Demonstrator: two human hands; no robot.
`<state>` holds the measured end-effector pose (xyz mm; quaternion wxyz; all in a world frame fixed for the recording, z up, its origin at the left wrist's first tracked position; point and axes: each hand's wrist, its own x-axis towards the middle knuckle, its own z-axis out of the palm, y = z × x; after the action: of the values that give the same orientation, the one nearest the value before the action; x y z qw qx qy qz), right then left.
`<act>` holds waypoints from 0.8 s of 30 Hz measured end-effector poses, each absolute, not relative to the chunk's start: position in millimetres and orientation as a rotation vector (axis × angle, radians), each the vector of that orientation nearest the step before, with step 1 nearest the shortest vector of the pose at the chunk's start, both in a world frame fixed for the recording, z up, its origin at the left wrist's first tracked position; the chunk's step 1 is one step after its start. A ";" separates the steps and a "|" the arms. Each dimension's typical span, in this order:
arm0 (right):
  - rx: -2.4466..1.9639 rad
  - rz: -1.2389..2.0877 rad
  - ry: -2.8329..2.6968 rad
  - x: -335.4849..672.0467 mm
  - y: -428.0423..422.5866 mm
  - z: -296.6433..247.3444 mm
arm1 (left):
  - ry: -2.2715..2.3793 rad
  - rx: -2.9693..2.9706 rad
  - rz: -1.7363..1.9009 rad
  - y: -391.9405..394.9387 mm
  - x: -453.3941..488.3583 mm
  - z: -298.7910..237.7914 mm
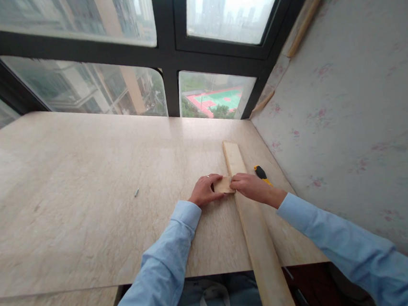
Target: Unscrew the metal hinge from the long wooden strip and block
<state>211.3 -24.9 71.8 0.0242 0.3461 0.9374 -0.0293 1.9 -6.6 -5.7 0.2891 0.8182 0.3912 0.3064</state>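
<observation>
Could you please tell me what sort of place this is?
Probably a room in an upper-floor home: floral wallpaper, a marble-patterned ledge, and a window looking down on a sports court.

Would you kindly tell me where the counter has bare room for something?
The counter is bare left of the pale sliver, and between it and the left hand. Around the long board it is crowded by the right hand, small block and yellow-black tool.
</observation>
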 end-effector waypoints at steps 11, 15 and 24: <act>1.348 -0.175 2.919 212.6 -33.1 72.9 | 1.024 2.173 0.847 -5.5 1.3 -8.4; 1.540 -0.125 2.706 208.6 -35.8 71.1 | 1.035 2.187 0.841 -5.8 1.3 -9.2; 1.255 -0.152 2.883 211.3 -31.6 71.1 | 1.042 2.188 0.811 -6.6 0.6 -5.7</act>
<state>211.3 -31.6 71.1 -0.0031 0.3987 0.9158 -0.0484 0.6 -6.6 -5.7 0.2888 0.8196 0.3904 0.3040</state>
